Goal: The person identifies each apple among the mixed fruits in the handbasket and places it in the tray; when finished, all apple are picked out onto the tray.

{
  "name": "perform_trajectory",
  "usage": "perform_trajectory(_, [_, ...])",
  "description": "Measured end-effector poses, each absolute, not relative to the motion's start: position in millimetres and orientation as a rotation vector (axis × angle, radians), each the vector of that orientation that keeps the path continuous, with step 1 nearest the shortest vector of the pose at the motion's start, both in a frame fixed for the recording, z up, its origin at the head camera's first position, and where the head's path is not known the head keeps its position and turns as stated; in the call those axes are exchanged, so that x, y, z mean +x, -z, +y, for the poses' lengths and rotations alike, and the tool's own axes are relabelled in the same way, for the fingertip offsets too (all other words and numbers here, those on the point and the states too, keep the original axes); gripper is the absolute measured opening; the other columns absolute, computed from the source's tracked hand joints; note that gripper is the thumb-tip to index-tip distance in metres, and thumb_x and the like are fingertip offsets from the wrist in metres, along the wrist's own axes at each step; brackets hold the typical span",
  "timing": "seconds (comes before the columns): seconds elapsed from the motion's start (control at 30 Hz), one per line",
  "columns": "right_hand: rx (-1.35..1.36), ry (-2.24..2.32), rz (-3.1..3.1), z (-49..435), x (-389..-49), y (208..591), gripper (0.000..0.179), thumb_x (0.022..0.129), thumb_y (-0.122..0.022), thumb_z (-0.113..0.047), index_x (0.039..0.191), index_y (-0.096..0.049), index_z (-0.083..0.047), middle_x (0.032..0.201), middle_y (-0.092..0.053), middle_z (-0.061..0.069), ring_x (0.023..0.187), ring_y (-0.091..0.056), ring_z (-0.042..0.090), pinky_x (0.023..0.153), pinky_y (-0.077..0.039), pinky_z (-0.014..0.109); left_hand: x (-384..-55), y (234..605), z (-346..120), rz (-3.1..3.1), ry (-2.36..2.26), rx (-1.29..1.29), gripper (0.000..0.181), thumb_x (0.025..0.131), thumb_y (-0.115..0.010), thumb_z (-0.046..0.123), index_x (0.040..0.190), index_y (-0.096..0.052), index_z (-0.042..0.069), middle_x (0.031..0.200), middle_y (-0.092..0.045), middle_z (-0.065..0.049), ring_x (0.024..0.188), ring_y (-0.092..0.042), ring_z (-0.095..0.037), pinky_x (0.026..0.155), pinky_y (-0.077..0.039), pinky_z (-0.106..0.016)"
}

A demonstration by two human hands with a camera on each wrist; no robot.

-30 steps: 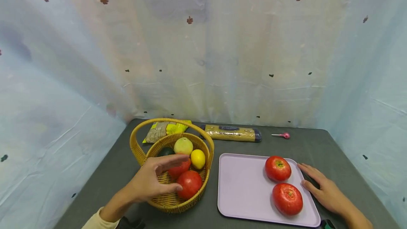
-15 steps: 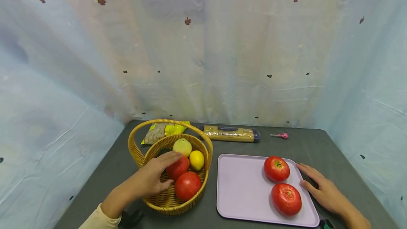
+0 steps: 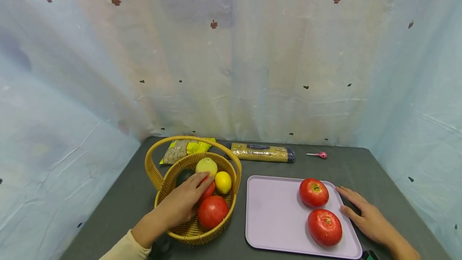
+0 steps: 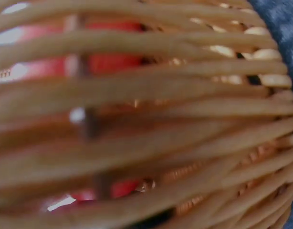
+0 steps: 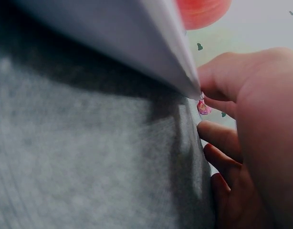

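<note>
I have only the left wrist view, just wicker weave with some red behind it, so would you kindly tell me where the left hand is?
Observer: In the head view, the left hand reaches into the wicker basket.
Operator: Thank you; does it seem to grip anything there?
Observer: Its fingers lie over the rear red fruit; the thumb is hidden, so I cannot confirm a grip.
Operator: And where is the right hand, please?
Observer: It lies beside the right edge of the lilac tray.
</note>
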State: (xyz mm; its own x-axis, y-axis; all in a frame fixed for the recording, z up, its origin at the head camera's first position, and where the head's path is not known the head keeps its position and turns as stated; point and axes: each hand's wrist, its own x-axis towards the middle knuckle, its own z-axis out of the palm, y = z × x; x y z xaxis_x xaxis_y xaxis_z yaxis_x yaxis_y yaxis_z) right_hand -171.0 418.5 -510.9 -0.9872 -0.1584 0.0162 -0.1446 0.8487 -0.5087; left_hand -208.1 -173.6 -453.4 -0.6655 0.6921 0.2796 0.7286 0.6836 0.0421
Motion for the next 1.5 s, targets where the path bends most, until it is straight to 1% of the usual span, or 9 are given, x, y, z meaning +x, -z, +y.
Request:
perform_trajectory(0.17, [-0.253,0.816,3.006,418.2,-170.5,511.6,0.069,0.107,-0.068,-0.040,0.165,-0.047,-0.007,0.162,-0.048,0.035,0.143,-0.046,0.064,0.099,-0.044,0.088,-208.1,457.7,-172.2,-2.600,0.225,-1.122,0.094,0.075,-0.097,0.002,0.158,-0.053,0.001,0.155,-0.057,-0.023,0.142,-0.059,-0.043,0.113,-0.055,-0.057])
perform_trajectory(0.4, [-0.227,0.812,3.000,416.8,-171.1,508.6,0.071,0.107,-0.068,-0.042,0.165,-0.046,-0.007,0.162,-0.046,0.036,0.144,-0.043,0.064,0.100,-0.042,0.089,-207.6,455.0,-174.7,-2.627,0.313,-0.994,0.093,0.076,-0.100,0.009,0.156,-0.053,-0.002,0.151,-0.058,-0.025,0.135,-0.063,-0.041,0.105,-0.061,-0.052])
perform_trajectory(0.53, [-0.221,0.806,2.999,416.5,-171.4,507.3,0.071,0.107,-0.068,-0.042,0.165,-0.046,-0.007,0.162,-0.046,0.036,0.144,-0.043,0.064,0.100,-0.042,0.089,-206.7,448.1,-174.0,-2.666,0.412,-0.876,0.095,0.075,-0.101,0.011,0.156,-0.052,-0.004,0.154,-0.058,-0.026,0.139,-0.061,-0.042,0.107,-0.060,-0.052])
perform_trajectory(0.63, [-0.214,0.806,2.996,416.4,-171.2,506.9,0.072,0.107,-0.068,-0.042,0.165,-0.045,-0.007,0.162,-0.046,0.036,0.144,-0.043,0.064,0.100,-0.043,0.088,-205.4,440.9,-173.3,-2.643,0.530,-0.813,0.095,0.074,-0.102,0.012,0.155,-0.053,-0.003,0.153,-0.060,-0.023,0.135,-0.065,-0.039,0.104,-0.062,-0.052])
perform_trajectory(0.8, [-0.226,0.813,3.002,416.5,-171.1,507.4,0.071,0.107,-0.068,-0.041,0.165,-0.046,-0.007,0.162,-0.046,0.036,0.144,-0.044,0.064,0.100,-0.042,0.088,-199.8,427.4,-173.0,-2.585,0.814,-0.742,0.091,0.076,-0.102,0.016,0.154,-0.056,0.002,0.150,-0.064,-0.016,0.123,-0.072,-0.032,0.093,-0.066,-0.047])
perform_trajectory(0.97, [-0.248,0.813,3.024,416.6,-171.6,508.4,0.069,0.107,-0.069,-0.039,0.164,-0.048,-0.007,0.162,-0.047,0.035,0.144,-0.045,0.064,0.100,-0.042,0.088,-192.2,415.0,-170.9,-2.541,1.041,-0.686,0.089,0.080,-0.101,0.029,0.156,-0.058,0.015,0.150,-0.066,-0.004,0.124,-0.072,-0.023,0.094,-0.066,-0.044])
perform_trajectory(1.1, [-0.257,0.805,3.031,416.1,-171.2,508.5,0.068,0.107,-0.069,-0.039,0.163,-0.049,-0.007,0.161,-0.048,0.035,0.143,-0.046,0.063,0.101,-0.042,0.088,-185.5,409.9,-166.0,-2.498,1.292,-0.739,0.086,0.080,-0.100,0.029,0.155,-0.058,0.021,0.144,-0.068,0.000,0.121,-0.073,-0.017,0.095,-0.066,-0.037])
perform_trajectory(1.3, [-0.265,0.813,3.035,415.1,-169.5,508.8,0.067,0.107,-0.069,-0.037,0.163,-0.049,-0.006,0.161,-0.049,0.035,0.143,-0.047,0.063,0.101,-0.042,0.088,-174.4,405.7,-154.1,-2.430,1.622,-0.911,0.080,0.083,-0.097,0.019,0.153,-0.057,0.018,0.140,-0.070,-0.005,0.118,-0.075,-0.017,0.099,-0.064,-0.030])
perform_trajectory(1.5, [-0.254,0.815,3.022,414.9,-169.4,508.8,0.068,0.107,-0.069,-0.038,0.163,-0.048,-0.006,0.161,-0.048,0.035,0.143,-0.046,0.063,0.101,-0.042,0.087,-165.3,404.4,-139.6,-2.414,1.701,-1.004,0.081,0.083,-0.096,0.019,0.154,-0.058,0.017,0.139,-0.070,-0.005,0.118,-0.074,-0.017,0.100,-0.063,-0.028])
